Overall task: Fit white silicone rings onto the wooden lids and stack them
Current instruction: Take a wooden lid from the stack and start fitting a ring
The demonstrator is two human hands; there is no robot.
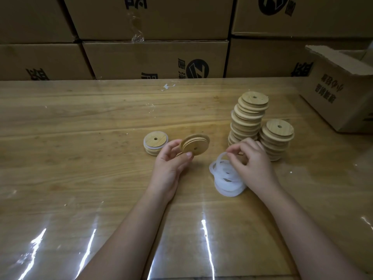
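Starting at the left, we see a short finished stack point(155, 143) of wooden lids on the table point(80, 138), with a white ring showing round the top one; it looks only a few lids high. Next, our left hand point(171, 160) grips a bare lid point(194, 143) by its edge between thumb and curled fingers, tilted above the table, its groove empty. To its right lies the pile of silicone rings point(226, 178), and our right hand point(250, 158) pinches one ring point(219, 158) up from it. Beyond stand a tall stack point(249, 118) and a shorter stack point(276, 138) of lids that look mostly unringed. We judge the job barely begun: this lid awaits its ring, and both stacks are left to do.
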